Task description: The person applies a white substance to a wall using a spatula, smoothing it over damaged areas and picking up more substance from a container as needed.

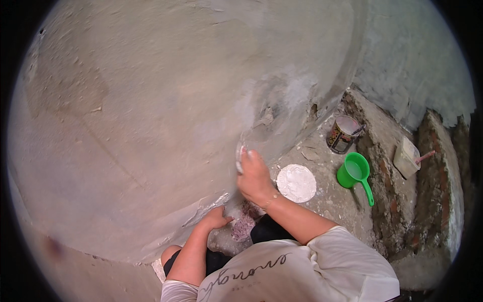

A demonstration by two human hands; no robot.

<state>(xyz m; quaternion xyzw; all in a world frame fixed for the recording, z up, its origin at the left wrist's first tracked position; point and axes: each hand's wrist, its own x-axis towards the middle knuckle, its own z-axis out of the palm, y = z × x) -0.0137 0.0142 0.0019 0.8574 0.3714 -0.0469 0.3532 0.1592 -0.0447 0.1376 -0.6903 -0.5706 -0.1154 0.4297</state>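
A loose off-white shirt (297,279) with short sleeves (352,254) and dark cursive lettering (250,272) is worn with black shorts (271,229) and a thin bracelet (270,202) on the right wrist (263,197)

Thin whitish tool (239,159), partly hidden, at gry-beige wall (151,136); wall surf. uneven, w/ wht smears.

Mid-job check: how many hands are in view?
2. The left hand is low, near the foot of the wall; the right hand is higher, with a pale object in its grip. No others show.
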